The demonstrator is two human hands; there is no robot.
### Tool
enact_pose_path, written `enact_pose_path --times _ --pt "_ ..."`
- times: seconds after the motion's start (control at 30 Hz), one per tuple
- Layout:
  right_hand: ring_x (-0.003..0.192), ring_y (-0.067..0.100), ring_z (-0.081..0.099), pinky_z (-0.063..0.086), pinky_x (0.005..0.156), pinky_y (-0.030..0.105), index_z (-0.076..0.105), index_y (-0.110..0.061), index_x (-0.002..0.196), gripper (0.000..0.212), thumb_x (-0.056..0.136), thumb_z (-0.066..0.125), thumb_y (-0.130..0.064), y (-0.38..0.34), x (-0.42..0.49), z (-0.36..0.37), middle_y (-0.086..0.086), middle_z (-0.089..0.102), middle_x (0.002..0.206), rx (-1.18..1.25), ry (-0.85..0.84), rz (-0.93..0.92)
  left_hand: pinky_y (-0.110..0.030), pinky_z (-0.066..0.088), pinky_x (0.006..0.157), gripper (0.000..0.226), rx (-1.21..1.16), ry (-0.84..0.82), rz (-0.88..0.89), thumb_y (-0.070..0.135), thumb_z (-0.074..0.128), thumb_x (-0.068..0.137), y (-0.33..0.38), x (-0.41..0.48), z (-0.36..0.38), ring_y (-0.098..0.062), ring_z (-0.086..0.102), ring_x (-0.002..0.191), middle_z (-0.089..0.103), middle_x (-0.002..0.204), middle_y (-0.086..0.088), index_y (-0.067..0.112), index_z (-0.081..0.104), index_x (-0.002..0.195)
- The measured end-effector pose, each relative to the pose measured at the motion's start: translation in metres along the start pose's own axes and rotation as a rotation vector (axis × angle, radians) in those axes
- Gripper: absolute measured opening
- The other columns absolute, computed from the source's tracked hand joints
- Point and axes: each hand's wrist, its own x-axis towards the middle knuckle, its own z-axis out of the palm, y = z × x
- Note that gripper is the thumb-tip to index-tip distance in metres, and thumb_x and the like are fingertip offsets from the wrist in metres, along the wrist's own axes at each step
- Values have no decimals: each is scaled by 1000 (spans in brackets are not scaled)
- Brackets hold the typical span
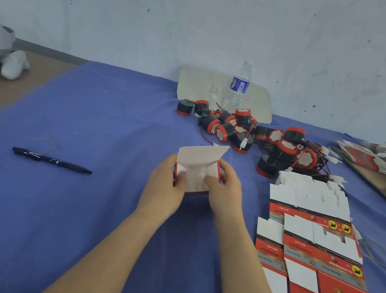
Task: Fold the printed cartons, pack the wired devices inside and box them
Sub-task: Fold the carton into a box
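Over a blue table (89, 116), the left hand (164, 187) and right hand (223, 192) grip a half-folded carton (199, 165) from either side, fingers curled round it, its white flap up, near the wired devices (240, 131) and flat cartons (317, 249)

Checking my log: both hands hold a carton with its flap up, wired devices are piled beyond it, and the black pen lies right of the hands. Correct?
Not quite. The head view shows the black pen left of the hands, not right. The rest stands: left hand and right hand hold the carton, flap up, wired devices piled beyond.
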Motion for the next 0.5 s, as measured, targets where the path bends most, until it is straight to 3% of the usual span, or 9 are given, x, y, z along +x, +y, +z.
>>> enact_pose_path --times 0.07,0.17,0.23,0.33,0.4,0.47,0.5 --pt "101 13 60 47 67 15 59 -29 115 36 89 52 -5 -2 -3 2 -7 64 110 -64 -50 -109 -10 42 61 29 -19 64 -27 6 43 95 -1 2 -4 -4 55 82 59 95 13 26 54 114" --pt "106 0 58 46 76 8 60 -40 110 19 94 56 -31 -12 -10 9 -18 64 112 -28 -178 -262 -13 43 63 20 -96 126 -86 15 42 97 1 5 -12 -2 57 85 60 91 18 30 54 102" --pt "108 -1 59 46 76 6 65 -38 111 26 93 49 -49 -16 -12 9 -15 66 115 105 -217 -214 -23 46 71 21 -124 142 -84 17 39 99 3 7 -13 -8 58 90 63 99 8 26 58 100" --pt "87 -4 66 51 76 14 74 -34 83 45 82 42 -66 -20 -10 5 -17 72 90 211 -243 -82 -34 49 86 28 -88 123 -58 16 35 101 6 8 -11 -17 57 101 61 111 -2 18 62 106" --pt "83 1 65 51 84 25 72 -27 81 46 83 45 -64 -19 -8 4 -14 71 85 200 -243 -49 -30 50 82 30 -161 100 -76 19 34 102 8 8 -12 -12 59 97 63 109 1 28 62 98" --pt "96 5 65 49 90 29 72 -29 96 35 90 49 -54 -15 -7 1 -12 71 100 194 -262 -62 -27 50 79 31 -265 83 -156 23 35 101 10 8 -13 -7 61 93 66 108 3 34 62 93" --pt "102 6 64 49 93 29 71 -32 102 27 93 51 -47 -15 -7 0 -12 70 107 176 -271 -85 -30 50 84 30 -305 81 -216 28 35 101 11 9 -13 -11 61 98 66 112 2 33 64 98"
